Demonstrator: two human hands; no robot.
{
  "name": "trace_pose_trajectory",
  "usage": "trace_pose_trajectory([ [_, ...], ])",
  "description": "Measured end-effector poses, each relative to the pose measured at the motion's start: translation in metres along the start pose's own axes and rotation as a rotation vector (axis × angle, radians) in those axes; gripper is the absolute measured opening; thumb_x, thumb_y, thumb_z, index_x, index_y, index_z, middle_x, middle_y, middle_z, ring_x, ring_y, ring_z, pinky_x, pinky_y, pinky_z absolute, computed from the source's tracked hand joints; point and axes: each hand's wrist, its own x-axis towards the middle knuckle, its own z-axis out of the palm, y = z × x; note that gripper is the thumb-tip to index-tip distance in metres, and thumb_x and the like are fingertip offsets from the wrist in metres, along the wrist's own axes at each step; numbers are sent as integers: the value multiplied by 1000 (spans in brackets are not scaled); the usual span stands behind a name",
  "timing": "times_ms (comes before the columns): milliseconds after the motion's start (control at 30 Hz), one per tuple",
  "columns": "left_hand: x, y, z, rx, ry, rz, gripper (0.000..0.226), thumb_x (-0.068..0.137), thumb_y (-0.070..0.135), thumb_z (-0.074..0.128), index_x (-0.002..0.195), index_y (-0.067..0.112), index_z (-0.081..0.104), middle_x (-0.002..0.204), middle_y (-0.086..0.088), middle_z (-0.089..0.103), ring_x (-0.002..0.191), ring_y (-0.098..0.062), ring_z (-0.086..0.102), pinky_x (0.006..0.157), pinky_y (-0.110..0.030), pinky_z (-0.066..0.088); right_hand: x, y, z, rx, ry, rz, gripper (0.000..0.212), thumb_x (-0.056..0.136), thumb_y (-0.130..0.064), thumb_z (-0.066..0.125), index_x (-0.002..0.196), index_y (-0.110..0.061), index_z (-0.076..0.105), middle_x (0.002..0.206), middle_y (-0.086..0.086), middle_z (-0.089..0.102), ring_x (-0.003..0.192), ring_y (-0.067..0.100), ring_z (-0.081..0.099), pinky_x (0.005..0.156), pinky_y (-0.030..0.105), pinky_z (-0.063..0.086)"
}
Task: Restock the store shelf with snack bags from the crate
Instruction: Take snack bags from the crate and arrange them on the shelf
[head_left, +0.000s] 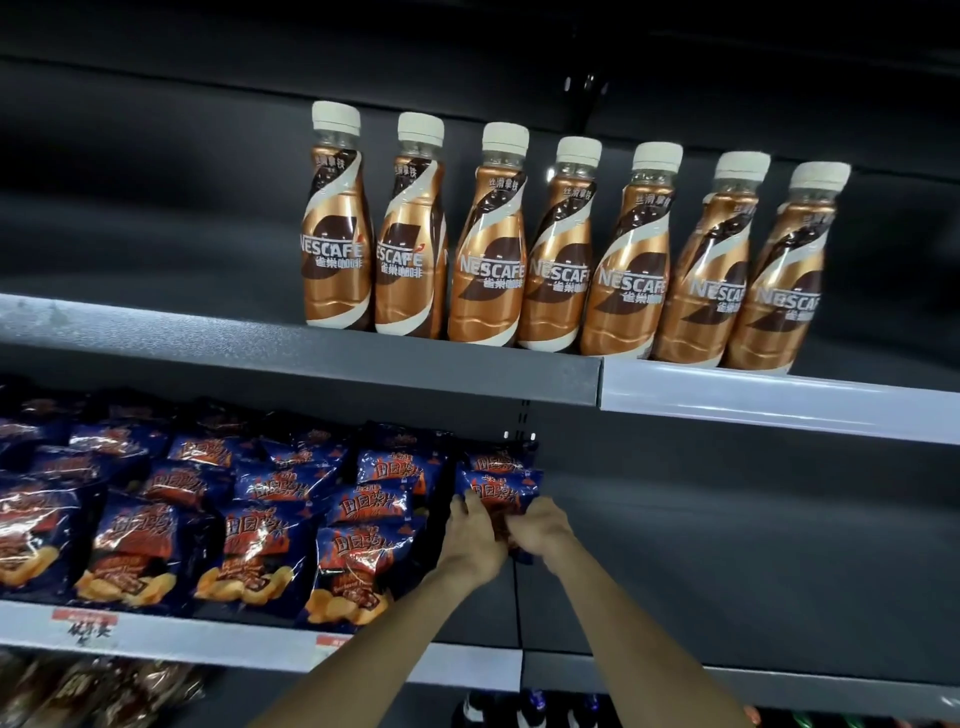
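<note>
Both hands on one snack bag at the shelf!

Left hand (470, 535) and right hand (540, 530) are closed round the lower half of a blue snack bag (500, 491), upright at the right end of the chip rows (208, 519) on the middle shelf (218, 636); above and further back, coffee bottles (566, 249) line up.

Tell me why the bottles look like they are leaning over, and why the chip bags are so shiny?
In the head view, the wide-angle lens bends the edges, so the coffee bottles fan outward and the shelf edge slopes; store light glares white off the snack bags; the bag in both hands looks slightly blurred.
</note>
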Motion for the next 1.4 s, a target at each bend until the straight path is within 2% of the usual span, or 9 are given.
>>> trace_pose_trajectory([
  [267, -6, -2, 0, 87, -53, -1, 82, 93, -3, 50, 153, 4, -5, 159, -22, -5, 143, -37, 23, 116, -38, 28, -9, -12, 3, -105, 46, -4, 19, 92, -28, 59, 85, -11, 61, 86, 3, 65, 71, 15, 61, 57, 25, 48],
  [400, -6, -6, -8, 194, -99, 5, 88, 90, -8, 53, 153, 4, -6, 159, -23, -10, 143, -37, 25, 115, -39, 30, -10, -17, 5, -182, 13, -13, 5, 93, -15, 54, 91, -11, 57, 80, 0, 57, 65, 10, 54, 51, 20, 42],
  [533, -19, -2, -15, 383, -47, 94, 66, 90, 16, 61, 144, 7, 23, 146, -17, 24, 127, -33, 41, 104, -39, 43, -22, -15, -4, -311, 65, -54, 39, 93, -23, 55, 127, -5, 47, 115, 11, 60, 98, 24, 62, 78, 28, 51],
  [600, -28, 4, -18, 514, 10, 169, 60, 88, 23, 63, 138, 13, 30, 138, -12, 31, 124, -32, 42, 96, -40, 47, -32, -9, -19, -348, 108, -79, 40, 95, -31, 51, 127, -6, 50, 122, 14, 59, 106, 28, 62, 82, 28, 50],
  [733, -47, 26, -8, 647, -56, 370, 49, 88, 25, 60, 132, 16, 39, 134, -9, 42, 120, -32, 50, 86, -42, 47, -58, 19, -62, -342, 204, -63, 41, 99, -39, 41, 118, -8, 59, 120, 14, 63, 109, 31, 61, 84, 31, 48],
  [900, -89, 68, 54, 643, -250, 600, 47, 91, 28, 55, 134, 14, 43, 133, -10, 54, 116, -35, 57, 90, -42, 48, -127, 92, -133, -297, 354, 82, 31, 99, -31, 41, 100, -7, 61, 92, 10, 62, 69, 21, 52, 62, 29, 40],
  [1100, -186, 152, 145, 588, -380, 982, 45, 90, 42, 54, 126, 15, 48, 126, -11, 58, 115, -35, 57, 86, -43, 49, -253, 192, -214, -223, 628, 315, 40, 99, -35, 43, 116, -6, 65, 120, 19, 65, 111, 36, 60, 89, 37, 48],
  [1300, -292, 229, 219, 482, -554, 1193, 54, 89, 58, 44, 129, 22, 47, 123, -7, 58, 114, -32, 59, 86, -42, 50, -381, 281, -273, -190, 836, 490, 41, 97, -38, 47, 93, -1, 62, 97, 24, 67, 97, 40, 64, 72, 35, 44],
  [1400, -344, 263, 252, 483, -632, 1268, 52, 92, 58, 43, 127, 19, 45, 122, -9, 56, 115, -31, 56, 88, -41, 48, -437, 324, -294, -152, 893, 559, 40, 95, -41, 49, 102, -5, 64, 105, 22, 69, 101, 40, 64, 76, 35, 48],
])
